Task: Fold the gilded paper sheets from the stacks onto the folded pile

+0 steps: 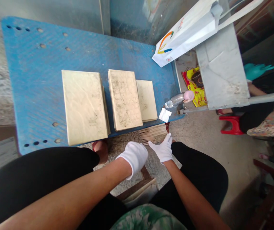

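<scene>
Pale tan, thin flat strips layered just beyond both hands. White-gloved left hand curled, cannot tell whether around anything; white-gloved right hand spread open, apart from the left. Farther ahead of both, three cream rectangular stacks on a scuffed blue table.

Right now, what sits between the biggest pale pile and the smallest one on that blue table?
In the head view, a medium pile lies between the biggest pile and the smallest pile on the blue table.
</scene>
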Action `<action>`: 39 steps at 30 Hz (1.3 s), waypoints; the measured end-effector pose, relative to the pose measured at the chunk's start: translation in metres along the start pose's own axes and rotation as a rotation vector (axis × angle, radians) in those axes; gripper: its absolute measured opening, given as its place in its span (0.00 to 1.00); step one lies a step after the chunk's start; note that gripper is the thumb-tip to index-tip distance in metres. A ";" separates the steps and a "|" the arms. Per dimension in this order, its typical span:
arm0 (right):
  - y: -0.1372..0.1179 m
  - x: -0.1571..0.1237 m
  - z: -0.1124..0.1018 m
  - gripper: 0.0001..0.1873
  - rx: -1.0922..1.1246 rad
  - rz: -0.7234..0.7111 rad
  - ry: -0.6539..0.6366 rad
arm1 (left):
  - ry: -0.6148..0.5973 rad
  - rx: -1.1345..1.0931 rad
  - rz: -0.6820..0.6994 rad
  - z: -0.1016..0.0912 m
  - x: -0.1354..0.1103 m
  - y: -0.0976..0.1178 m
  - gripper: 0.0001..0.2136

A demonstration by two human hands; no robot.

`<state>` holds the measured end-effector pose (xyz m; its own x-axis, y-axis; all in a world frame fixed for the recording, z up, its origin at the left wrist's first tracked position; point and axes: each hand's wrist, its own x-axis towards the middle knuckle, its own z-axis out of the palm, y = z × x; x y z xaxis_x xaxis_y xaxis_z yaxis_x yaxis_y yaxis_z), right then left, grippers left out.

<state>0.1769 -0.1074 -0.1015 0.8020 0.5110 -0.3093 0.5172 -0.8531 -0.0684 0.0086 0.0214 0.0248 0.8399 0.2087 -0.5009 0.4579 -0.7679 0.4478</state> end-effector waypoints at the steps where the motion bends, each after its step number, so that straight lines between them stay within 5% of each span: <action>1: 0.001 0.001 0.002 0.74 0.010 -0.003 0.009 | -0.012 -0.004 0.009 -0.002 -0.001 0.000 0.12; 22: 0.004 -0.001 -0.002 0.63 0.172 -0.028 0.161 | -0.148 -0.054 0.031 -0.012 0.002 0.001 0.15; 29: 0.000 -0.027 -0.054 0.60 0.269 -0.133 0.263 | -0.018 -0.065 0.028 -0.010 0.003 -0.001 0.18; 36: -0.008 -0.066 -0.123 0.60 0.524 -0.152 0.186 | 0.010 -0.220 0.132 -0.006 0.005 0.002 0.22; 39: -0.024 -0.075 -0.144 0.60 0.626 -0.167 0.159 | -0.001 -0.230 0.157 -0.008 0.004 0.005 0.16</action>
<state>0.1474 -0.1101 0.0594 0.7850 0.6102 -0.1067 0.4057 -0.6367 -0.6558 0.0167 0.0231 0.0315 0.9058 0.0974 -0.4123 0.3760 -0.6333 0.6764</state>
